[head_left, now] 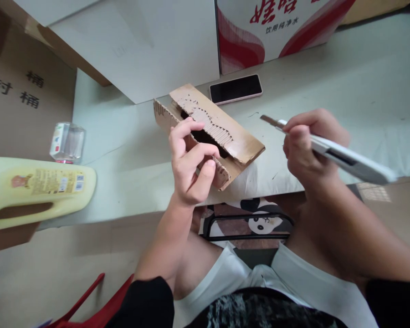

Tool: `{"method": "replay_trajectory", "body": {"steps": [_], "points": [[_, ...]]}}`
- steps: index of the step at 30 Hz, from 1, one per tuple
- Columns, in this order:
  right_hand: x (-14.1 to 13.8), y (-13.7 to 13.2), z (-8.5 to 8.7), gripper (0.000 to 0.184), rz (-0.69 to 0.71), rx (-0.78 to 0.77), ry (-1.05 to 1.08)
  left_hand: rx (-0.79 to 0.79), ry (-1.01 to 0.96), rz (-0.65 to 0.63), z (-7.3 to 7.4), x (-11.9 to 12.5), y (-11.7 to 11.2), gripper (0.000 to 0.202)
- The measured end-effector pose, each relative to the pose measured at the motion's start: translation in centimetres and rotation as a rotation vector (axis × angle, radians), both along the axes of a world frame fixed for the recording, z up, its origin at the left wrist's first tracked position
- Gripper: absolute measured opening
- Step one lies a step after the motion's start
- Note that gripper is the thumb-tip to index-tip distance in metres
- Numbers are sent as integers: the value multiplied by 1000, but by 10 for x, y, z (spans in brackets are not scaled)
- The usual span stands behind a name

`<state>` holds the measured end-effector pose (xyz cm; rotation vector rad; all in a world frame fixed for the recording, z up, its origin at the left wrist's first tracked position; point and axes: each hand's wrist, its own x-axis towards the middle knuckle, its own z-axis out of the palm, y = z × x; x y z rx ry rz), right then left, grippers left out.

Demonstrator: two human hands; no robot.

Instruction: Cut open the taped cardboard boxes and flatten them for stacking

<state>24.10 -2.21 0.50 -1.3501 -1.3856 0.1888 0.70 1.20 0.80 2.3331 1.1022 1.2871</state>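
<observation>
In the head view, one folded piece of cardboard (248,145) lay slantwise on the pale worktop (372,109), near its front edge. Its upper layer was torn, baring corrugated ridges beside one long, dark gap. The left hand (191,161) was half curled over the near wall of the cardboard, the thumb and index fingertip close together; whether it had hold of that wall could not be told. It hid the middle of the wall and part of the gap.

The right hand (307,146) was closed around one utility knife (358,161), held up to the right of the cardboard and well apart from it. The blade (269,121) was out and pointed left.

Just beyond the cardboard lay one phone (235,89), its dark screen up. Behind these, closing off the far side, stood a large white box (150,50) and, right beside it, a red-and-white box (276,38), one of each. Two containers were at the left: a clear one (68,142) and a big yellow bottle (73,180) lying in front of it. A brown carton (17,105) with printed characters filled the space past them. Below the front edge, between the person's knees, was a panda-patterned item (263,224), and at the lower left, something red (105,307).
</observation>
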Motion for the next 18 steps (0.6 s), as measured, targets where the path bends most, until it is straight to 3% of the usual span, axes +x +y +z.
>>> {"method": "replay_trajectory", "body": {"steps": [4,10,14,18], "points": [[13,7,-1,17,-113,-264,-373,20,-51,-49,-2,-4,3,44],[27,22,-25,42,-9,-801,-612,13,-228,-71,-5,-16,16,38],[28,27,-37,45,41,-871,-669,-58,-333,-102,-6,-36,29,34],[25,29,-43,49,67,-850,-635,-96,-422,-2,-11,-59,41,25]]}}
